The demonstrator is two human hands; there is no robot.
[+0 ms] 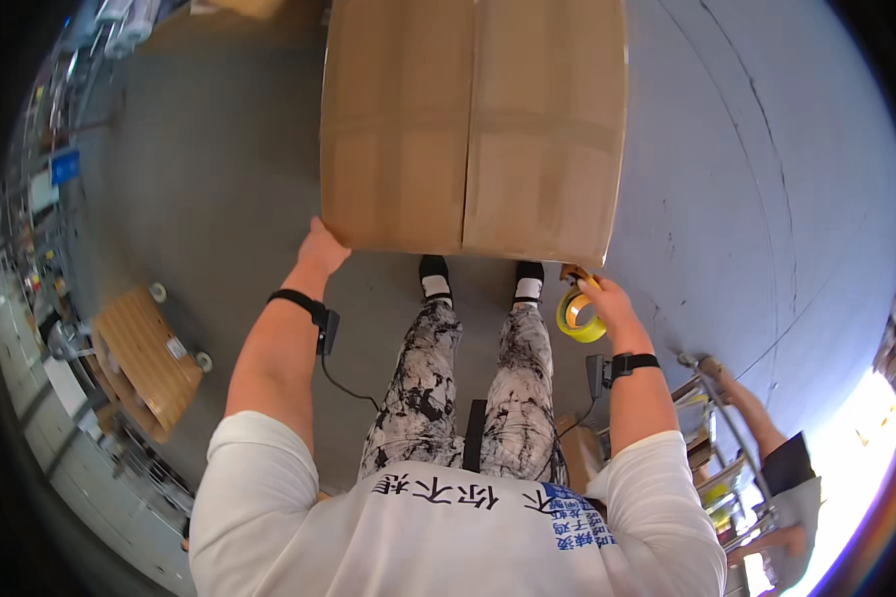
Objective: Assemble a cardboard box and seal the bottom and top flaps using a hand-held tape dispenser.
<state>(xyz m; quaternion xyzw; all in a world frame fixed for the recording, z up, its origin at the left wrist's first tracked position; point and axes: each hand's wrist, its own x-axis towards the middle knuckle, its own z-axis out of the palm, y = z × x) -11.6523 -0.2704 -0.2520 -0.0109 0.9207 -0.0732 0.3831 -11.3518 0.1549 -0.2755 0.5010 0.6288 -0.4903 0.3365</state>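
A large brown cardboard box [398, 129] stands in front of me, its top flaps meeting along a centre seam. At its near left corner my left hand [326, 249] grips the edge, some of the fingers hidden by the box. My right hand [612, 303] is closed on a tape dispenser [573, 274] just below the near right corner. A roll of yellow packing tape [567, 316] hangs from the dispenser beside my fingers. Both wrists wear black straps with small dark devices and cables.
Left of me, a wheeled cart with a cardboard carton [149, 358] stands near crowded shelving [55, 199]. At lower right another person [791, 497] reaches to a metal trolley [722, 453]. Grey floor [707, 199] with dark cracks runs along the box's right side.
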